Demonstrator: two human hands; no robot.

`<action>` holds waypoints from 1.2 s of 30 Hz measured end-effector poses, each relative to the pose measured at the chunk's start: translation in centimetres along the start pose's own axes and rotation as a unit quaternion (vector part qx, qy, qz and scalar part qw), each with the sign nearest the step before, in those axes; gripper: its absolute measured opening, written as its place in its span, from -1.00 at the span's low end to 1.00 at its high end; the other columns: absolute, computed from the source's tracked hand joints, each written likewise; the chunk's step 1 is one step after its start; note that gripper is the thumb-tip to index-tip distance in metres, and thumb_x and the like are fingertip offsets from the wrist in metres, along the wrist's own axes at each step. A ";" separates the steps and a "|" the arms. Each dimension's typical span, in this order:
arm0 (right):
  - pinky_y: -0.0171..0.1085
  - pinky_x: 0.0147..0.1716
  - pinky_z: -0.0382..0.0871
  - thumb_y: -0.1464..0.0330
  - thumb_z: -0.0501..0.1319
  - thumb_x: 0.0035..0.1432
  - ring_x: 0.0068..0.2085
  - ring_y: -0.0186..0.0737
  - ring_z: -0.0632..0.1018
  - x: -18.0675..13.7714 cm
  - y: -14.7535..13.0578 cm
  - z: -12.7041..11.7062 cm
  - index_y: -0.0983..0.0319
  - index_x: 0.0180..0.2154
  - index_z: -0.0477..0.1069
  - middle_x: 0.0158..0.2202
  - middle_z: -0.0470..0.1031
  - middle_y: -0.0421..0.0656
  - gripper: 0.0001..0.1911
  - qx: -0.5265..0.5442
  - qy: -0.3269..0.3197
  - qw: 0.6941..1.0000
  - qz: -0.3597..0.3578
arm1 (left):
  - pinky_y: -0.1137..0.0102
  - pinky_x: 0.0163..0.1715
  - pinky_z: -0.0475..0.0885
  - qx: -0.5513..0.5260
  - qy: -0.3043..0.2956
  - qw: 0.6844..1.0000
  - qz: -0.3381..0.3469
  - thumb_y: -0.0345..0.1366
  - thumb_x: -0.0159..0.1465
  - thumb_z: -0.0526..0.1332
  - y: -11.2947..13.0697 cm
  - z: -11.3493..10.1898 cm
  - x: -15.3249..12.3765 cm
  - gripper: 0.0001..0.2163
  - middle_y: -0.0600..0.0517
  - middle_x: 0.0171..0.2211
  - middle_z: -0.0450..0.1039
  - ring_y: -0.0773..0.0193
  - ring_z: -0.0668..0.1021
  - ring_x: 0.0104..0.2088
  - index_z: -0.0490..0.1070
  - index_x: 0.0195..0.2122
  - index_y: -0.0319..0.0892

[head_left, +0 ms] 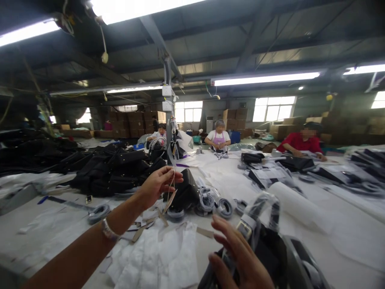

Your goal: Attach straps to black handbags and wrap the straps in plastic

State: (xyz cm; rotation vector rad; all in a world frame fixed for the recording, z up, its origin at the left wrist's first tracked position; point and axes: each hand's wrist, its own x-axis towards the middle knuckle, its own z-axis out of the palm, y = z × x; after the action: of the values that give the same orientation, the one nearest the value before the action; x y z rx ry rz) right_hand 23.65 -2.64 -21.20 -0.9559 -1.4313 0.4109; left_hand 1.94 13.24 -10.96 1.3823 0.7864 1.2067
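My left hand (159, 182) is raised over the table with its fingers pinched on a thin string that carries a brown paper tag (170, 200), which dangles below the hand. A bracelet sits on that wrist. My right hand (239, 257) is low in the foreground, fingers spread, resting against a black handbag (270, 249) wrapped in clear plastic, with its handle arching up. White tissue sheets (164, 257) lie on the table under my arms. A second black bag (186, 192) lies just beyond my left hand.
Rolled grey straps (210, 202) lie mid-table, and a pile of black bags (108, 168) sits to the left. A roll of white paper (296, 206) lies at right. Three people (219, 138) work at the far end. Cardboard boxes line the back wall.
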 end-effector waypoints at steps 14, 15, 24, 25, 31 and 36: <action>-0.28 -0.28 0.50 0.28 0.37 0.10 -0.32 -0.14 0.64 -2.4 -3.4 -0.3 0.32 -0.30 0.59 -0.38 0.64 -0.10 -0.79 0.318 -0.135 0.911 0.226 | 0.70 -0.76 0.15 -0.062 -0.108 0.987 -0.098 -0.21 0.24 0.33 0.8 9.0 -11.6 -0.83 -0.09 -0.13 0.54 0.27 0.60 -0.22 0.43 -0.24 -0.17; -0.26 -0.25 0.52 0.28 0.34 0.13 -0.26 -0.10 0.65 -2.7 -3.3 -0.8 0.29 -0.23 0.59 -0.30 0.65 -0.09 -0.78 0.291 -0.111 0.924 0.220 | 0.70 -0.77 0.09 -0.035 -0.098 0.990 -0.094 -0.19 0.24 0.32 0.8 8.9 -11.7 -0.82 -0.10 -0.12 0.54 0.30 0.59 -0.26 0.42 -0.24 -0.17; -0.30 -0.14 0.50 0.33 0.18 0.25 -0.15 -0.09 0.66 -5.3 -0.8 -3.6 0.09 -0.08 0.55 -0.16 0.66 -0.14 -0.76 -0.126 -0.035 0.990 0.049 | 0.62 -0.75 -0.10 0.050 -0.154 0.976 -0.144 -0.08 0.25 0.28 0.8 9.5 -12.6 -0.76 0.11 -0.52 0.44 0.52 0.31 -0.69 0.36 -0.27 -0.14; -0.31 -0.18 0.51 0.33 0.17 0.26 -0.19 -0.09 0.66 -5.5 -0.8 -3.6 0.10 -0.14 0.58 -0.21 0.67 -0.15 -0.78 -0.130 -0.057 0.989 0.041 | 0.63 -0.74 -0.02 0.029 -0.150 0.978 -0.138 -0.10 0.24 0.29 0.8 9.6 -12.7 -0.77 0.12 -0.51 0.43 0.48 0.38 -0.64 0.36 -0.27 -0.13; -0.16 0.09 0.38 0.27 0.24 0.20 0.08 0.01 0.53 -6.3 -1.7 -4.2 0.12 0.09 0.46 0.04 0.55 -0.07 -0.60 -0.027 -0.120 0.989 0.079 | 0.40 -0.28 0.50 -0.027 -0.140 0.986 -0.083 -0.18 0.26 0.30 0.7 11.0 -13.2 -0.85 0.00 -0.33 0.57 0.21 0.61 -0.28 0.44 -0.28 -0.14; -0.03 0.26 0.13 0.15 0.29 0.16 0.28 0.03 0.30 -5.4 -2.8 -4.2 0.10 0.28 0.17 0.26 0.32 -0.03 -0.30 0.131 -0.068 0.986 0.079 | 0.40 -0.29 0.52 -0.074 -0.172 0.975 -0.122 -0.21 0.25 0.31 0.0 13.0 -13.9 -0.87 -0.03 -0.25 0.57 0.16 0.62 -0.22 0.47 -0.30 -0.15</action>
State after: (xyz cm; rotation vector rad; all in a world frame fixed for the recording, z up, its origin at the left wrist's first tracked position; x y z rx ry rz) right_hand 25.96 -9.58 -21.99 -0.8413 -1.3859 0.7764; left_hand 10.61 -3.59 -12.80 1.2839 0.5875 0.7910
